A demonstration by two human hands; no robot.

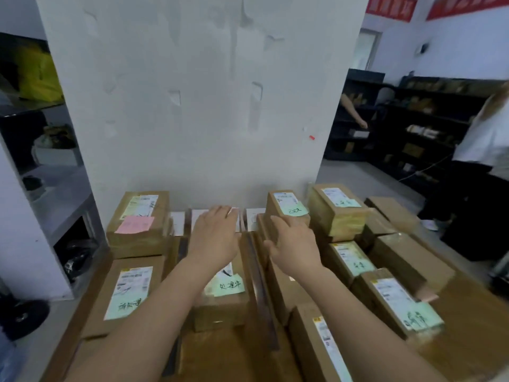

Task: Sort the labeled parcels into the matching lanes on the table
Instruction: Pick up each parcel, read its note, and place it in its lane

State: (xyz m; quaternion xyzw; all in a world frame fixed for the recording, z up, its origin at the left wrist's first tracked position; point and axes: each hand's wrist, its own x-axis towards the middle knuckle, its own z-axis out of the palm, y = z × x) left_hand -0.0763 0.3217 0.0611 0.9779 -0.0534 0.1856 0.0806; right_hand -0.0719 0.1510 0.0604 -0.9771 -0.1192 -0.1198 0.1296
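Several brown cardboard parcels with shipping labels and coloured notes lie on the wooden table (220, 354). My left hand (213, 238) reaches out flat over the middle lane, fingers straight, above a parcel with a green note (225, 296). My right hand (293, 244) rests with fingers spread on a parcel (281, 288) in the lane to the right, just in front of a small box with a green note (286, 208). A box with a pink note (139, 221) stands at the far left, a flat parcel with a green label (129, 292) in front of it. White lane cards (254, 219) stand against the wall.
A dark strip (260, 288) divides the lanes between my hands. More labelled boxes (337, 210) are stacked at the right, up to the table's edge. A white pillar (203, 106) rises right behind the table. Dark shelves (413, 125) and other people stand at the right.
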